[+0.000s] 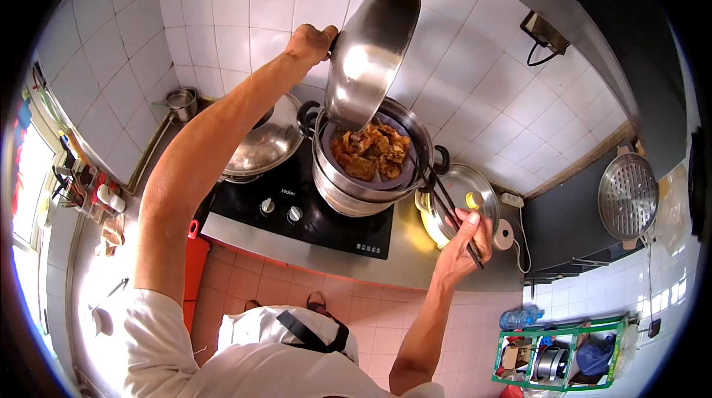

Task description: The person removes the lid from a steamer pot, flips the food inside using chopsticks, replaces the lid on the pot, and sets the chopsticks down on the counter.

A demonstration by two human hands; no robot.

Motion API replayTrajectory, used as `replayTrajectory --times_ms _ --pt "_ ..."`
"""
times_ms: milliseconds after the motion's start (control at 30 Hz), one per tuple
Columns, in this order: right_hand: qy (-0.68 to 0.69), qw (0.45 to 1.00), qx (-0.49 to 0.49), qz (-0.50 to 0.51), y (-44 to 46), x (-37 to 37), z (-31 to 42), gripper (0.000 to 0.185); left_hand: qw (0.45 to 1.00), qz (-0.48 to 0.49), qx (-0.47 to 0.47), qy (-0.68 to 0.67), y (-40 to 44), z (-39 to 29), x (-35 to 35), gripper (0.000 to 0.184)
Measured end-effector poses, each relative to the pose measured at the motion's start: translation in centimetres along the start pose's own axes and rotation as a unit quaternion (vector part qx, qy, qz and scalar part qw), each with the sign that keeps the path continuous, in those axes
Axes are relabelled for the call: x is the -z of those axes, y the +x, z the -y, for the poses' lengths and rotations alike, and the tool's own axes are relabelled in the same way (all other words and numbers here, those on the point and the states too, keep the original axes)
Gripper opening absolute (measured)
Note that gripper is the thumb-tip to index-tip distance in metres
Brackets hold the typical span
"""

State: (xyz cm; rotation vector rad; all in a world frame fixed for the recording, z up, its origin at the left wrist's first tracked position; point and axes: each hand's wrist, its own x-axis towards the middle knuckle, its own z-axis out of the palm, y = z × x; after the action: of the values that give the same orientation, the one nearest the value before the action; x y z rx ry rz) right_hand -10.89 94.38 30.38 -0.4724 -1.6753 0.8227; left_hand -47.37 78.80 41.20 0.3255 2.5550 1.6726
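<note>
My left hand grips the edge of a shiny stainless steel basin, tilted steeply with its lower rim over the steamer pot. Inside the pot sits a greyish bowl heaped with browned, sauce-coated chunks of food; the basin hides part of its far side. In my right hand is a pair of dark chopsticks, held beside the pot's right handle, their tips near the pot's side. The inside of the basin faces away from me.
The pot stands on a black Haier gas hob. A domed lid covers a pan at left. To the right is a yellow-sided pot with a glass lid. A perforated steamer plate hangs at far right; a green-framed rack stands below.
</note>
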Motion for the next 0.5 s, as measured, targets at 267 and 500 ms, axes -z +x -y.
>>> replayTrajectory --times_ms 267,500 --pt "0.083 0.982 0.087 0.145 1.9 -7.1 -0.6 0.008 0.998 -0.014 -0.026 -0.046 -0.8 0.3 0.6 0.05" --pt "0.102 0.977 0.044 0.18 2.0 -8.9 -2.2 0.008 0.999 0.005 -0.031 -0.033 -1.7 -0.3 1.3 0.048"
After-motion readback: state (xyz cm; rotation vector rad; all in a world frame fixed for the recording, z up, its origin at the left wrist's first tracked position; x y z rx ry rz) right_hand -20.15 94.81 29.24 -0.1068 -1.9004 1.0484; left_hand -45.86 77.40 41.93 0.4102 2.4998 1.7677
